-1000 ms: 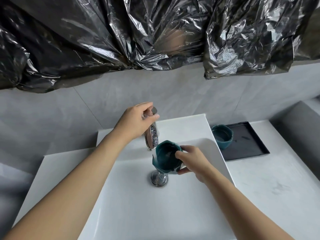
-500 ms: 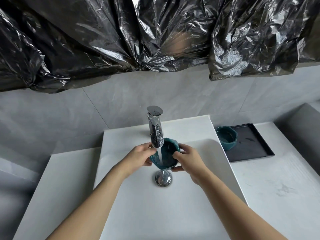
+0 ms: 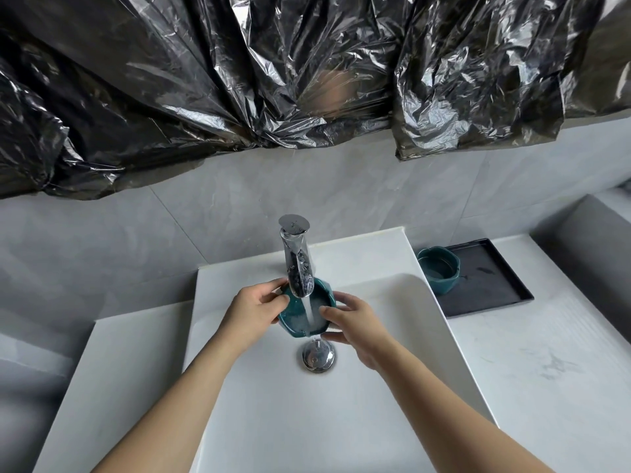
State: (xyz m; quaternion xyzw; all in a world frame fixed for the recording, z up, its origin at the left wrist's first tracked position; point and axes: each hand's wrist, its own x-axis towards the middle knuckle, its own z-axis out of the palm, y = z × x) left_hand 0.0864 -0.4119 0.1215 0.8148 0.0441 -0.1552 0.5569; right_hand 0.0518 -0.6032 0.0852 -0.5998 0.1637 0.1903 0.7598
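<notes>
A dark teal cup (image 3: 296, 317) is held tilted under the chrome tap (image 3: 296, 257), and water streams from the spout into it. My left hand (image 3: 254, 310) grips the cup's left side with curled fingers. My right hand (image 3: 355, 324) grips its right side, thumb on the rim and fingers beneath. Both hands hover above the white sink basin (image 3: 392, 336), just behind the chrome drain plug (image 3: 318, 356).
A second teal cup (image 3: 438, 270) stands on the near left corner of a black tray (image 3: 488, 285) on the counter to the right. Crumpled black plastic sheeting (image 3: 239, 80) hangs over the grey tiled wall behind. A grey ledge rises at far right.
My left hand left the tap's top and came down to grip the cup's left side. Water now runs into the cup, which sits more directly under the spout.
</notes>
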